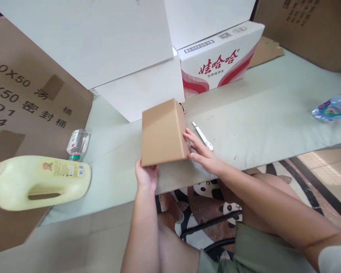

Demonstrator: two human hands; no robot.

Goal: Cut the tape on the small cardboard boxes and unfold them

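A small brown cardboard box [161, 132] is tilted over the front part of the table. My left hand [147, 176] grips it from underneath at the near left corner, its fingertips partly hidden below. Against the box's right side rest the fingertips of my right hand [203, 151], with the fingers stretched out and slightly apart. Just beyond that hand lies a slim white utility knife [203, 136]. A small dark object [182, 107] shows partly behind the box, too hidden to name.
White boxes [142, 85] and a printed white and red carton [216, 68] stand at the back of the table [261, 110]. Large cardboard boxes [59, 60] flank the left. A yellow jug [71, 185] and small bottle [78, 144] lie left, a plastic bottle [333, 108] right.
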